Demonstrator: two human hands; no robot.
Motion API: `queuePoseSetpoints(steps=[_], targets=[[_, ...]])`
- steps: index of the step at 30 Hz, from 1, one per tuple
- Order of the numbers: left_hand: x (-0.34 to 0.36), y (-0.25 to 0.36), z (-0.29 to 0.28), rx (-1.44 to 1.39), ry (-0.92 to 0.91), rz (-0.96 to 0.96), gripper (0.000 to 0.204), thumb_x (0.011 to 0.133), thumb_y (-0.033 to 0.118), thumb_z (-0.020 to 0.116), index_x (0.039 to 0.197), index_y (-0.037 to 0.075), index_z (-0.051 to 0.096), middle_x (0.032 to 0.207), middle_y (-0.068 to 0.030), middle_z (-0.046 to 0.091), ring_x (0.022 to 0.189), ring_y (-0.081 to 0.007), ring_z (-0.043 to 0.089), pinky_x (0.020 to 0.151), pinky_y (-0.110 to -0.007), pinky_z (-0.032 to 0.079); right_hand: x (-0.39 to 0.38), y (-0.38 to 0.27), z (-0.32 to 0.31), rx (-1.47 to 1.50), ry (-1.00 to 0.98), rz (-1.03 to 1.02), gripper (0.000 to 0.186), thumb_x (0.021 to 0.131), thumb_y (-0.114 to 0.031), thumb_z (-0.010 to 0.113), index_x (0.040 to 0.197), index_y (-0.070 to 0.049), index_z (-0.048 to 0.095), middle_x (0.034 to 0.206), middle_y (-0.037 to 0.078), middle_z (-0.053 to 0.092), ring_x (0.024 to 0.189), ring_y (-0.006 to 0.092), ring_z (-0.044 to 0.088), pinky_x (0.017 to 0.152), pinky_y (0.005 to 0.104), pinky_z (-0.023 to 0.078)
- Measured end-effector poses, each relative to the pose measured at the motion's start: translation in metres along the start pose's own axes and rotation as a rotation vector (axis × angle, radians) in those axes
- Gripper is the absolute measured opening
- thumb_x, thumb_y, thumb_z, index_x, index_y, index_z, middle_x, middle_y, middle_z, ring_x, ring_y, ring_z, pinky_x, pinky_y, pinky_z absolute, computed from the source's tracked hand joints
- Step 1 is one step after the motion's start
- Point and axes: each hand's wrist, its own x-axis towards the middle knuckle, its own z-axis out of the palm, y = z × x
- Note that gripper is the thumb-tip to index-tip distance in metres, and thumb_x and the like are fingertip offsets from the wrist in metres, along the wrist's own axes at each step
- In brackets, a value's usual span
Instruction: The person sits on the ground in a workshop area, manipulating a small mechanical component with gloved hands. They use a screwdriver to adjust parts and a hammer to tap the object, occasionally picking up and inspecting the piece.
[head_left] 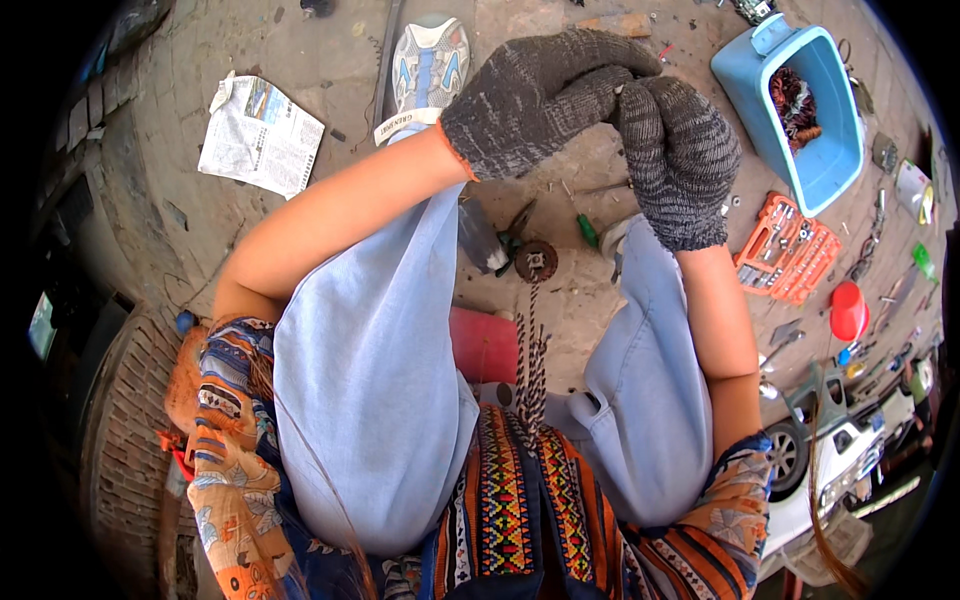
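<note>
Dark grey knitted work gloves cover both of my hands, raised in front of my knees. My left hand [550, 100] reaches in from the left with its fingers bent and pressed together. My right hand [682, 155] has its fingers curled inward. The fingertips of both meet, and whatever may be pinched between them is too small or hidden to make out. Below them on the ground lie a green-handled screwdriver [587, 230] and dark-handled pliers [516, 232]. A round brown disc [536, 260] shows at the end of a braided cord [531, 375] from my clothing.
At the right stands a light blue bin [748, 85] with tangled reddish-brown material inside. An orange socket set case [787, 250] lies open near a red bowl [849, 311]. A printed sheet [262, 135] is at the left; a pinkish-red container [483, 345] stands between my legs.
</note>
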Motion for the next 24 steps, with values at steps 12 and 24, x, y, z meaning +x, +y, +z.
queuePoseSetpoints(steps=[12, 24], targets=[[0.0, 0.006, -0.008, -0.748, -0.207, -0.676, 0.046, 0.093, 0.039, 0.046, 0.117, 0.001, 0.054, 0.101, -0.0166, 0.063, 0.087, -0.0248, 0.065, 0.071, -0.036, 0.055, -0.002, 0.012, -0.024, -0.43, -0.307, -0.162, 0.018, 0.077, -0.025, 0.064, 0.09, -0.012, 0.067, 0.079, 0.007, 0.063, 0.071, 0.026, 0.06, 0.06, 0.037, 0.047], [-0.011, 0.001, -0.01, -0.313, -0.454, -0.574, 0.031, 0.093, 0.024, 0.045, 0.113, 0.003, 0.058, 0.095, -0.0132, 0.063, 0.076, -0.0215, 0.064, 0.07, -0.031, 0.053, -0.006, 0.002, -0.022, -0.189, -0.522, -0.057, 0.025, 0.071, -0.031, 0.069, 0.087, -0.011, 0.066, 0.083, 0.008, 0.062, 0.076, 0.027, 0.06, 0.062, 0.0374, 0.047]])
